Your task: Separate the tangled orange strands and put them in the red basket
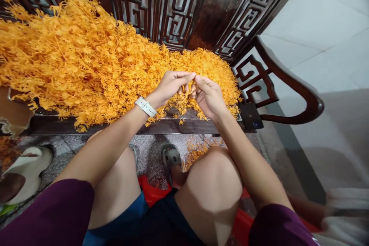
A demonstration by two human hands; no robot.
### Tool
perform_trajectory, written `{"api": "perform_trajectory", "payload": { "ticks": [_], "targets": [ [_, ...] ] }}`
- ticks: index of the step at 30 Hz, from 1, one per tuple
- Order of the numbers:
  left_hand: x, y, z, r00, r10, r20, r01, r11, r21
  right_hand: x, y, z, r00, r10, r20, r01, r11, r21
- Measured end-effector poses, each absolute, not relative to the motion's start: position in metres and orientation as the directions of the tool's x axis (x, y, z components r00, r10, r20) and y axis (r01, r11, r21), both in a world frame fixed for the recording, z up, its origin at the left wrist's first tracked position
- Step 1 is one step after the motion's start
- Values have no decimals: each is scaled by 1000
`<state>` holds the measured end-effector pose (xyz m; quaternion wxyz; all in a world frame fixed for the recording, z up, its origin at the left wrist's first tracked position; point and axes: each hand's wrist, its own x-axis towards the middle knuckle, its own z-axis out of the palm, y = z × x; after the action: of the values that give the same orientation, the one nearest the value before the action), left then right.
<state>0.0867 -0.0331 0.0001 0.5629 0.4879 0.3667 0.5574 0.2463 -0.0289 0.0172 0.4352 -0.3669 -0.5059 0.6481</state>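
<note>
Pinching an orange flower (188, 93) between the closed fingertips of left hand (173, 84) and right hand (210, 94) — above the near side of the orange pile (100, 57), toward the right end of the bench (138, 127). Cannot tell its long axis or pointing direction — mostly hidden by fingers.

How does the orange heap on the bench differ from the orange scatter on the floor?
Size: the orange heap is large and piled high; the orange scatter is a small, low spread.
Place: the heap lies on the bench; the scatter lies on the floor, near the right knee.
Shared: both are orange.
</note>
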Motion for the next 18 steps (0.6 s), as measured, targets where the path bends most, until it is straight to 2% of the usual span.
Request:
{"api": "perform_trajectory", "payload": {
  "ticks": [4, 7, 11, 15, 17, 18],
  "targets": [
    [83, -30, -1, -47, 987, 153, -217, -159, 963, 244, -35, 19, -505, 856, -114, -113, -196, -974],
    [79, -28, -2, -99, 981, 166, -202, -183, 962, 237, -46, 26, -608, 775, -174, -145, -324, -935],
    [81, -28, 0, -169, 973, 156, -211, -190, 959, 228, -50, 33, -700, 694, -167, -248, -456, -855],
    [80, -31, 4, -253, 961, 107, -192, -158, 969, 227, -52, 28, -761, 639, -113, -290, -491, -822],
    [71, -25, 3, -347, 936, 63, -187, -134, 973, 226, -65, 23, -857, 513, -42, -235, -463, -854],
    [63, -19, 2, -442, 897, 24, -204, -126, 971, 223, -74, 21, -926, 377, -15, -164, -437, -885]
  ]
}}
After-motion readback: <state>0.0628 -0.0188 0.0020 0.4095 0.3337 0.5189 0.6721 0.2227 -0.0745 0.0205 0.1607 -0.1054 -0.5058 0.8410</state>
